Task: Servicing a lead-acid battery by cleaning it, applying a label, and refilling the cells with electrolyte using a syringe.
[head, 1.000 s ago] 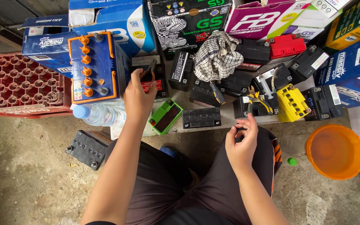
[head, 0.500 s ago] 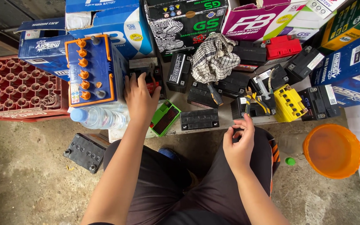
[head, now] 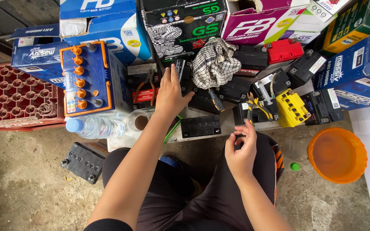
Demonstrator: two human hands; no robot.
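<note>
Black rectangular plastic batteries [head: 202, 100] crowd the far ledge; the left hand [head: 170, 96] lies flat and spread on them, beside red-handled pliers [head: 144, 85]. Nearer, the right hand [head: 241, 152] pinches its fingertips together, contents indiscernible, near a yellow battery [head: 292, 109].

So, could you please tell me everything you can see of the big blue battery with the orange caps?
The blue battery is a boxy plastic case with an orange-edged top, a row of six orange caps down its left side and two terminal posts. It stands upright between the red crate and smaller black batteries, with cardboard boxes behind. A clear water bottle lies along its front. Neither hand touches it.
</note>
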